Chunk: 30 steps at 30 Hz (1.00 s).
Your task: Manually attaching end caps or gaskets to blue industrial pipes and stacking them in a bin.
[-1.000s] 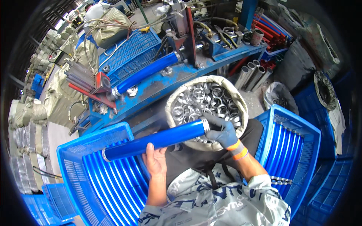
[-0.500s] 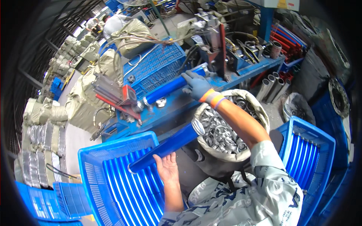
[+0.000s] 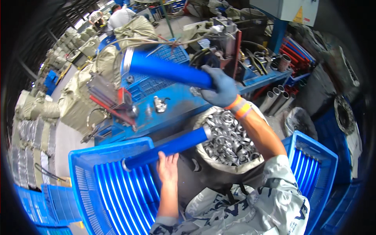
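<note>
My right hand (image 3: 222, 87), in a grey-blue glove, is closed around the right end of a blue tube (image 3: 168, 71). This tube is held up above the workbench (image 3: 156, 120), blurred by motion, with a silver ring at its left end. Lower down, my bare left hand (image 3: 167, 165) supports a second blue tube (image 3: 172, 147) from beneath, its fingers partly hidden behind it. Both ends of that tube show silver metal. Its left end is over a blue crate (image 3: 111, 145) filled with rows of similar blue tubes, and its right end reaches a sack of metal rings.
The sack (image 3: 256, 164) of silver rings (image 3: 227, 141) stands before the bench. At my right is another blue crate (image 3: 333, 156) with blue tubes. Clamping fixtures (image 3: 117, 100) and a metal fitting (image 3: 159, 105) are on the bench; bare metal tubes (image 3: 274, 98) stand beyond. Another person (image 3: 122, 18) is far back.
The right hand has taken hold of the tube at the bench and lifted it off, swinging its left end upward. My left hand still supports the other tube, little changed.
</note>
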### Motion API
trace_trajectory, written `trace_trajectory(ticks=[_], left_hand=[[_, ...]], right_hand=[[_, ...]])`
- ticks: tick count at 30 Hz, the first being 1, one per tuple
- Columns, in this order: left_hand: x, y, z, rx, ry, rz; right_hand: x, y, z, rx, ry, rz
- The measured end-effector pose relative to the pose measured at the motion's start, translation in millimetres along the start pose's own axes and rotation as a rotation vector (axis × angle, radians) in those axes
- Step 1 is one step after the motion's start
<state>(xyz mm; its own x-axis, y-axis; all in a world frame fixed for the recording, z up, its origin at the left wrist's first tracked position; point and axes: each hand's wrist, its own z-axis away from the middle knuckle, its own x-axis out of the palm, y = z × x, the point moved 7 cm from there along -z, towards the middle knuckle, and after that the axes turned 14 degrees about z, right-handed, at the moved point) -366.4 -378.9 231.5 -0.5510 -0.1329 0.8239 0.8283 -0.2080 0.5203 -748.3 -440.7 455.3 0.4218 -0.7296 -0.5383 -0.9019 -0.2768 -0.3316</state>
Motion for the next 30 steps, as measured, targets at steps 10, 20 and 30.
trace_trajectory(ticks=[10, 20, 30], left_hand=[[160, -142, -279, -0.043, -0.054, 0.081], [105, -221, -343, -0.213, 0.089, -0.127], [56, -148, -396, -0.451, 0.098, -0.086]], right_hand=[[-295, 51, 260, 0.593, 0.443, -0.120], [-468, 37, 461, 1.044, 0.478, 0.223], [-499, 41, 656, 1.208, 0.590, 0.456]])
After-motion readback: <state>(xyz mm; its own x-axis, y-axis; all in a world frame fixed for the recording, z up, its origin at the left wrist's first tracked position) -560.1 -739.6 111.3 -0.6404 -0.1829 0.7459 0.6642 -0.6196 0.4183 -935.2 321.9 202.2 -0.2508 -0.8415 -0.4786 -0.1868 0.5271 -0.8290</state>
